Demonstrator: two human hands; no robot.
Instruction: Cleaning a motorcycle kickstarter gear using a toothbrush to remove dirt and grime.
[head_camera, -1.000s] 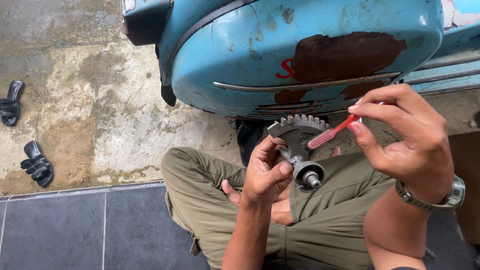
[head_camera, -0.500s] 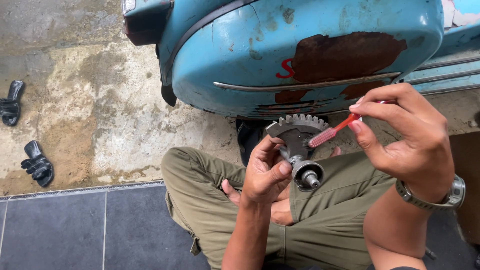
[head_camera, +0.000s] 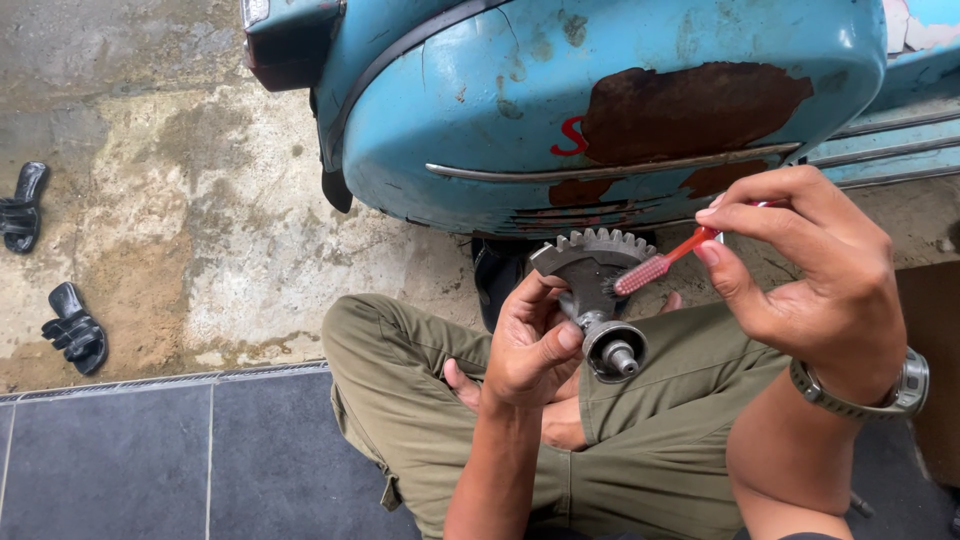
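Toothed gear (head_camera: 592, 262) gripped by shaft in left hand (head_camera: 528, 345), teeth tilted up for access over lap; red toothbrush (head_camera: 662, 262) pinched in right hand (head_camera: 810, 265), bristles laid against gear face beside blue scooter (head_camera: 560, 100).

Grey toothed sector gear (head_camera: 590, 262) on a stub shaft, held upright; red toothbrush (head_camera: 662, 262) bristles touching its face at 3 o'clock.

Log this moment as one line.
left hand: holds toothed gear shaft | right hand: red toothbrush, bristles on gear | behind: blue scooter
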